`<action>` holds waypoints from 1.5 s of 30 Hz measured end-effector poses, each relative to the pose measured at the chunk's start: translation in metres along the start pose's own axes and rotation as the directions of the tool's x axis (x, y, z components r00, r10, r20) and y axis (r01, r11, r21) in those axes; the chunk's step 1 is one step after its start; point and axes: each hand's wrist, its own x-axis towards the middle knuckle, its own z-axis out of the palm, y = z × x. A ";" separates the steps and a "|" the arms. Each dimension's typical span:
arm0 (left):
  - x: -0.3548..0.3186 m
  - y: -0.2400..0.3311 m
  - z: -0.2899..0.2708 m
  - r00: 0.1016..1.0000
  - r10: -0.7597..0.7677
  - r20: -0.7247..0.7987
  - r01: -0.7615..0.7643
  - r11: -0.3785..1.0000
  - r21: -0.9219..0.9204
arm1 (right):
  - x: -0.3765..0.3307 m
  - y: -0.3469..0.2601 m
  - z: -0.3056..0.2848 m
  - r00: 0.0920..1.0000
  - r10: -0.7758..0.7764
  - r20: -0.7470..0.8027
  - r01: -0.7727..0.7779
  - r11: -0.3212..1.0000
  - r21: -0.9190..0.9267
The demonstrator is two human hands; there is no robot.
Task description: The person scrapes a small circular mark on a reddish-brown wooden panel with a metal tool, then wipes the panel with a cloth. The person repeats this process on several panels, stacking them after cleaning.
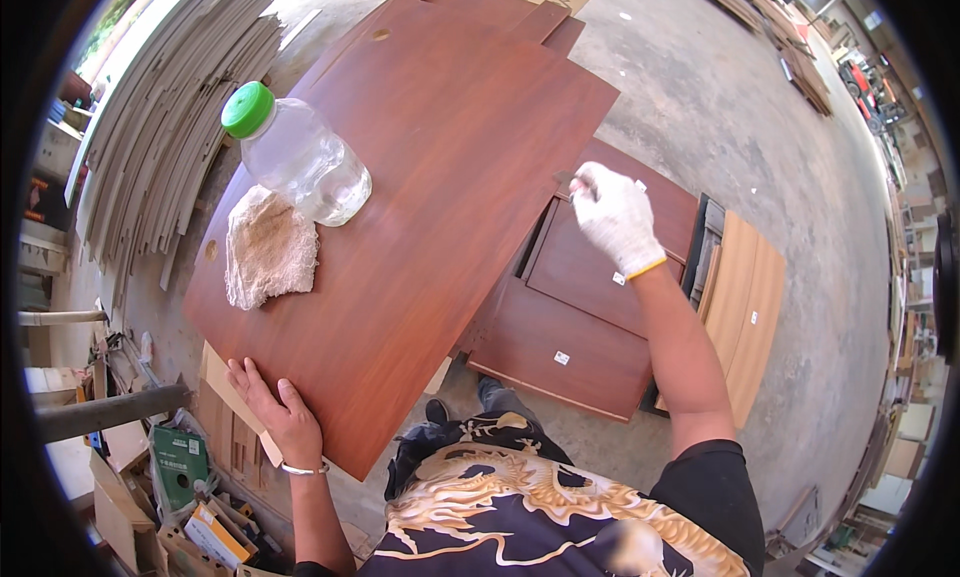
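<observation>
A reddish-brown wooden panel (440,167) lies in front of me. My bare left hand (278,417), with a bracelet at its wrist, rests with fingers stretched out on the panel's near left edge. My right hand (612,212) wears a white knit glove with a yellow hem. Its fingers are curled together beside the panel's right edge; what they hold, if anything, is too small to make out. On the panel's left part stands a clear bottle (310,162) with a green cap and clear liquid inside. A folded, pinkish-beige cloth (268,249) lies right next to it.
Darker red-brown cabinet panels (570,342) lie lower on my right, beside a light wood-grain panel (745,307). Long thin boards (180,127) are stacked at the far left. Cartons, including a green box (180,467), and a metal pipe (110,414) are at the near left.
</observation>
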 end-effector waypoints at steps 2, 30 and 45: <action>0.002 0.003 -0.002 0.999 0.048 0.007 -0.048 0.999 0.000 | 0.021 0.021 -0.003 0.998 0.053 -0.023 -0.051 0.997 0.066; 0.003 0.015 -0.011 0.999 -0.025 0.045 0.027 0.999 -0.037 | 0.063 0.052 -0.007 0.985 -0.173 -0.002 0.172 0.984 -0.043; 0.002 0.014 -0.008 0.999 -0.020 0.026 0.021 0.999 -0.038 | 0.015 0.020 0.004 0.927 -0.373 -0.027 0.371 0.927 -0.058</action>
